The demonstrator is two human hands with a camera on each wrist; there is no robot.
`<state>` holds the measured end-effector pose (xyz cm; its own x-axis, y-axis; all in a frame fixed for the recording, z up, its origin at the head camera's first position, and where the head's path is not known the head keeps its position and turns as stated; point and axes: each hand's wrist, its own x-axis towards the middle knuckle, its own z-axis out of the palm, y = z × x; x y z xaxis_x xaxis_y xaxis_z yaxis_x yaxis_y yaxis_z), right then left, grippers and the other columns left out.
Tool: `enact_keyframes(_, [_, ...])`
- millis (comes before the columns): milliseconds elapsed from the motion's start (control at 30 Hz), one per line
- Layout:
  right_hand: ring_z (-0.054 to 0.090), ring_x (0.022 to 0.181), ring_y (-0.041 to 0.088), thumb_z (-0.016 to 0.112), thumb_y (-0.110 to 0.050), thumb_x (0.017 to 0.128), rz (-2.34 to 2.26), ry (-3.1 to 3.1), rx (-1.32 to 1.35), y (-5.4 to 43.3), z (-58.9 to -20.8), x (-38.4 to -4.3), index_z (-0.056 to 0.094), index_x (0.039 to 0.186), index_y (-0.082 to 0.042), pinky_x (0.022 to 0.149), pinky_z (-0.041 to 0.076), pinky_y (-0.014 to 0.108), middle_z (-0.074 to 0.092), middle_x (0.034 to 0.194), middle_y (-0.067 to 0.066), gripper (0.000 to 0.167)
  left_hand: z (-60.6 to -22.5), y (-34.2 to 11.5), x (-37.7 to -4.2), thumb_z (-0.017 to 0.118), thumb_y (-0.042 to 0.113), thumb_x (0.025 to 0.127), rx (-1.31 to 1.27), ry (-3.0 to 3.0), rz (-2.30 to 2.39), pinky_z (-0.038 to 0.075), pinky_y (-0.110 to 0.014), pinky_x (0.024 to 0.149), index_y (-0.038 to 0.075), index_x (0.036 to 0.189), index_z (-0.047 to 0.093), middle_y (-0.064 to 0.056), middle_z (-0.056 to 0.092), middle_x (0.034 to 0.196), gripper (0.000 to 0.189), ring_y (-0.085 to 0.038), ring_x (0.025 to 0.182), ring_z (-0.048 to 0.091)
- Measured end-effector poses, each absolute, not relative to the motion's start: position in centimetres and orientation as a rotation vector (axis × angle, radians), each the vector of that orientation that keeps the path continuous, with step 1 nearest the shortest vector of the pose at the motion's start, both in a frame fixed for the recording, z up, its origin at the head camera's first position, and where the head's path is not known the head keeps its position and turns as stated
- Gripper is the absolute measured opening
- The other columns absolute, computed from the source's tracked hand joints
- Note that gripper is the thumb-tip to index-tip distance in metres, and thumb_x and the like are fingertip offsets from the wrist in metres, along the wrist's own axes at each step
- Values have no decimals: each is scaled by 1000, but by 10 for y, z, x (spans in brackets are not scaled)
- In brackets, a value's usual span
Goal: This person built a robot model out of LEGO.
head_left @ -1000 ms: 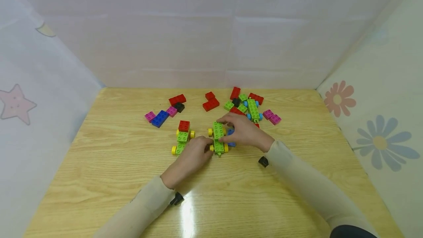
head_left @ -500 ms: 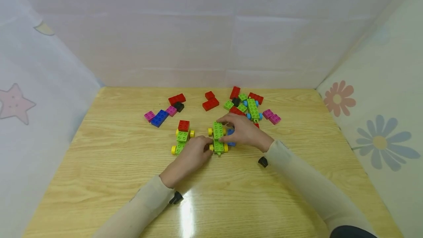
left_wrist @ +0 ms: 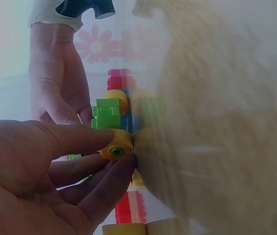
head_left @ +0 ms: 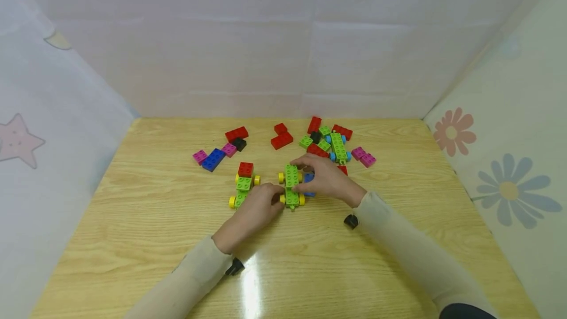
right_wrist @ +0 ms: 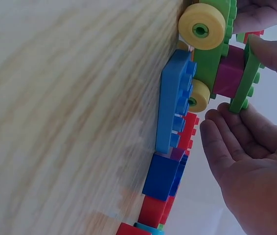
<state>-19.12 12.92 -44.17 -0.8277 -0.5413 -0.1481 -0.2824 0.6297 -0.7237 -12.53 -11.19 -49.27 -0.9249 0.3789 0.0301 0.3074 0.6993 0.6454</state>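
My left hand (head_left: 254, 210) pinches the near yellow wheel (left_wrist: 116, 147) of a green toy car base (head_left: 291, 199) between thumb and fingers. A magenta building brick (right_wrist: 228, 73) sits on that base, seen side-on in the right wrist view. Over the brick lies a flat green building brick (head_left: 292, 174). My right hand (head_left: 325, 176) holds this flat brick by its two ends, thumb at one and fingertips at the other. Left of the hands stands a second green car base (head_left: 241, 199) with yellow wheels, carrying a green brick (head_left: 244, 184) and a red brick (head_left: 245, 169).
A blue brick (head_left: 309, 185) lies beside the held car, under my right hand. Behind are a green car base (head_left: 338, 147) with blue wheels, pink bricks (head_left: 367, 160), red bricks (head_left: 282, 140), black bricks (head_left: 239, 144) and a dark blue brick (head_left: 213, 159). White cloth walls enclose the wooden table (head_left: 168, 210).
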Motion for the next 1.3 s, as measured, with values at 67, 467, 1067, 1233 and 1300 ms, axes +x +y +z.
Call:
enact_keyframes(67, [69,140,31,94,-43,92,-1034,2497,-655,129,-443,-190,65,155,-25,117,58,54,66,155,1,72,-495,-112,-125,80,11,98,557,2798,1040,63,-45,91,7,123,83,-5,83,112,25,-17,95,71])
enact_keyframes(467, [66,145,32,93,-42,93,-1068,2451,-653,130,-441,-191,65,157,-24,121,55,56,67,155,0,72,-496,-115,-123,82,11,100,527,2783,1051,64,-49,94,7,123,83,-6,84,113,23,-20,100,74])
enact_keyframes(1067, [64,146,38,80,-28,106,-1292,2397,-516,148,-420,-234,63,157,-12,123,53,58,66,159,15,56,-489,-114,-117,79,12,101,511,2816,1007,62,-48,95,4,127,82,-10,82,113,27,-24,99,71])
enact_keyframes(1233, [63,147,35,81,-29,105,-1319,2412,-465,145,-417,-255,63,157,-14,123,54,55,65,161,15,56,-493,-116,-117,79,12,101,507,2799,1037,62,-50,95,6,127,82,-10,81,114,27,-24,100,71])
enact_keyframes(1300, [63,147,33,81,-29,105,-1340,2415,-471,143,-419,-263,64,156,-14,124,53,53,65,160,15,56,-494,-117,-117,80,12,101,506,2799,1035,62,-50,94,6,127,82,-10,81,113,27,-24,99,70])
